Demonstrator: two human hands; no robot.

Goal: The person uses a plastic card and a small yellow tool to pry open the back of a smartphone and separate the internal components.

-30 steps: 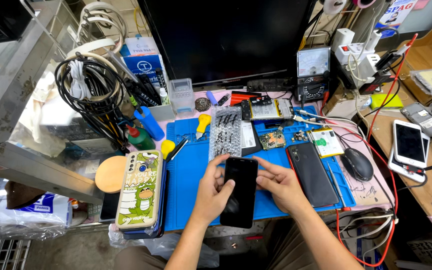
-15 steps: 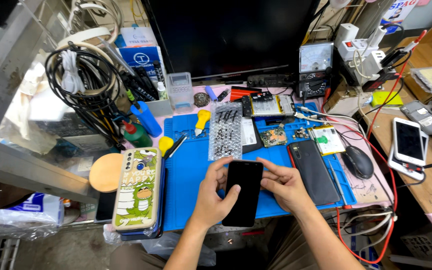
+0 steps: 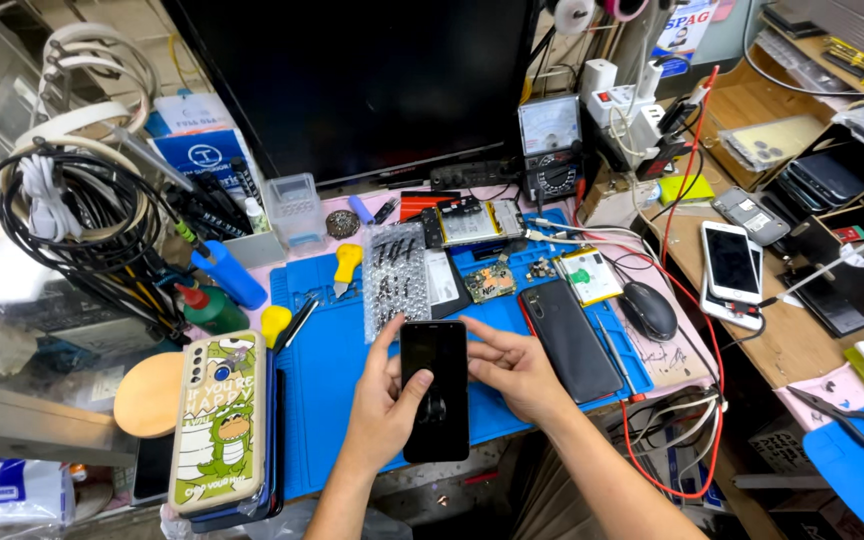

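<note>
Phone: a slim black rectangular smartphone [image 3: 434, 388] is hovering over the near edge of the blue silicone work mat [image 3: 327, 370], dark glass facing up.
Axis: its long side is running near-to-far, top end pointing away from the person.
Left hand [image 3: 380, 405]: fingers are wrapping the phone's left edge, thumb pressing on the glass.
Right hand [image 3: 514, 368]: fingertips are narrowly pinching the upper right edge.
Right neighbour: a second black phone [image 3: 570, 340] is lying just beside.
Left neighbour: a green cartoon-printed phone case [image 3: 220, 420] is resting well apart.
Beyond: a strip of clear bubble wrap [image 3: 396, 276] is lying on the mat.
</note>
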